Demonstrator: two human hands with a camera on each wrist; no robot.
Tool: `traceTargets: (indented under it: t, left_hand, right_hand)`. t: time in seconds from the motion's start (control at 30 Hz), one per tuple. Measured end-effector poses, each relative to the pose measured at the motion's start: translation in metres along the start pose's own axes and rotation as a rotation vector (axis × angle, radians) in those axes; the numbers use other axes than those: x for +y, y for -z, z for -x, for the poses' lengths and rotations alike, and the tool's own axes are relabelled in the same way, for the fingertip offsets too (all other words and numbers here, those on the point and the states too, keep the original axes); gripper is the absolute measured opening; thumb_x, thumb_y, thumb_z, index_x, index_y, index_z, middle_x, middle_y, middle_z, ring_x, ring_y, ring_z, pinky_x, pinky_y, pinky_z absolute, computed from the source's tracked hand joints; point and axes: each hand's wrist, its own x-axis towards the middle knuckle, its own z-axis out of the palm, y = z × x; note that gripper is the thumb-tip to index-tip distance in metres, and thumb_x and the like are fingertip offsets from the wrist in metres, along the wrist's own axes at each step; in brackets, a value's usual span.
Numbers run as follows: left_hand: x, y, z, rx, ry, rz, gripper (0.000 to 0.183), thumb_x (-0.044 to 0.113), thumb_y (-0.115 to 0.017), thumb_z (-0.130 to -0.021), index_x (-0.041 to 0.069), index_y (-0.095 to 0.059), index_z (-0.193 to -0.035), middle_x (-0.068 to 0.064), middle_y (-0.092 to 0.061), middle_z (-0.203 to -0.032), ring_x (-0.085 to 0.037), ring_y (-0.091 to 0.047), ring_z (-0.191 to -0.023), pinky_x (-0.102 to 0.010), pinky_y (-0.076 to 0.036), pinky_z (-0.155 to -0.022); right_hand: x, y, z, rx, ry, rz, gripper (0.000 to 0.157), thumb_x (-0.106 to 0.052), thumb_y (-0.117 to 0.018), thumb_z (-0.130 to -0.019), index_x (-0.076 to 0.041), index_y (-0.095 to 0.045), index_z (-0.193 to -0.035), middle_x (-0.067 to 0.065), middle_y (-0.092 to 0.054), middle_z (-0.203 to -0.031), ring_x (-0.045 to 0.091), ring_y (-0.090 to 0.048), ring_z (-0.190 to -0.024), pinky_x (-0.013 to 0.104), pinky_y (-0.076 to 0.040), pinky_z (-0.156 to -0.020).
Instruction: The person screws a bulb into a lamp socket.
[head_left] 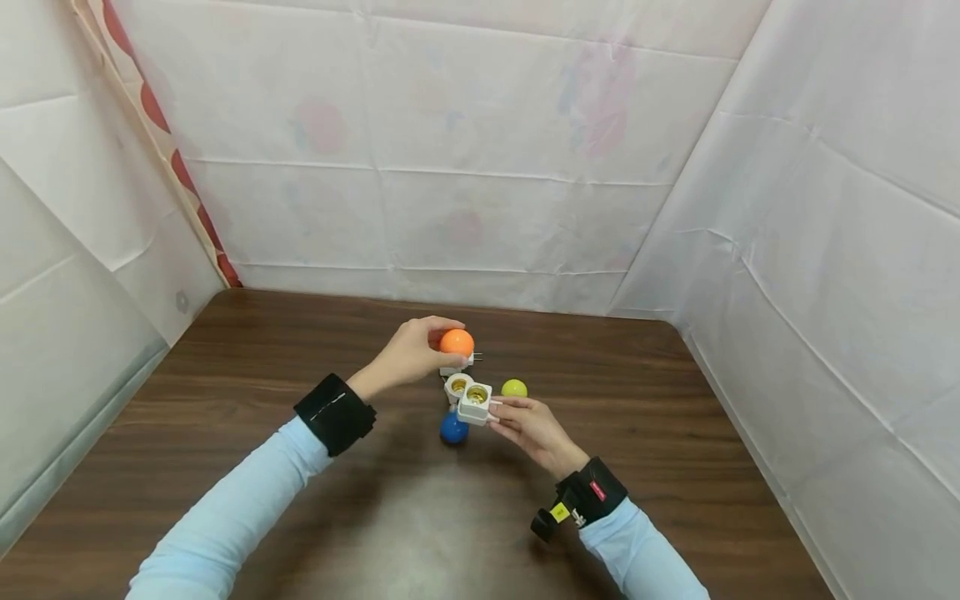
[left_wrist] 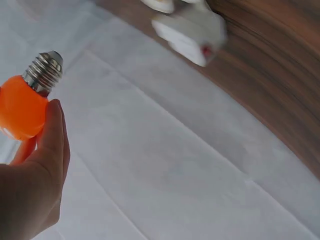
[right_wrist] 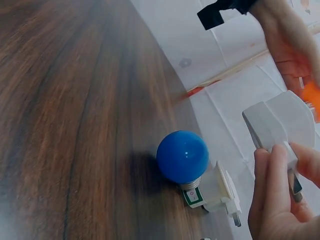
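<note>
Orange bulb (left_wrist: 22, 107): pinched between thumb and fingers of the left hand (head_left: 416, 350) around its smooth, glossy globe; the silvery, ridged screw cap (left_wrist: 43, 74) points clear of the fingertips, presumably so the thread stays free.
White plug-in socket (head_left: 474, 414): pinched at its pronged end by the right hand (head_left: 534, 429), near the orange bulb but apart from it; that end hold seems meant to leave the brass-lined mouth uncovered, facing up.
Round-mouthed socket (head_left: 450, 382): between the two grips, white, plastic-looking.
Blue bulb (right_wrist: 182, 156): resting left of the right-hand grip, shiny and round; whether its cap sits in a socket, I cannot tell.
Yellow-green bulb (head_left: 514, 387): just beyond the right fingers, partly hidden.
Pronged adapter (head_left: 452, 371): just below the left-hand grip in the head view.
Tabletop (head_left: 360, 533): beneath both grips, dark wood grain, faint sheen.
</note>
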Motion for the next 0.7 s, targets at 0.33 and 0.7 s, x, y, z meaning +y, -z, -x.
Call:
traceTargets:
  t: [0.33,0.7]
  left_hand:
    - [0.026,-0.007,0.012,-0.107,-0.033,0.11,0.054,0.026,-0.075,-0.075,0.008,-0.057,-0.123,-0.006,-0.06,-0.113,-0.022,-0.06,-0.099,-0.033,-0.052,-0.081]
    - [0.031,-0.013,0.017,-0.115,-0.037,0.082,0.05,0.019,-0.076,-0.074,0.005,-0.058,-0.119,-0.008,-0.062,-0.108,-0.024,-0.06,-0.095,-0.033,-0.052,-0.079]
  right_hand:
    - [-0.007,-0.006,-0.001,-0.02,-0.003,-0.019,0.042,-0.011,-0.066,-0.084,0.004,-0.053,-0.121,0.009,-0.064,-0.098,0.013,-0.064,-0.083,0.023,-0.053,-0.079]
    - [-0.008,-0.005,0.001,-0.021,-0.002,-0.032,0.043,-0.011,-0.067,-0.082,0.004,-0.054,-0.12,0.008,-0.064,-0.098,0.014,-0.065,-0.084,0.026,-0.053,-0.08]
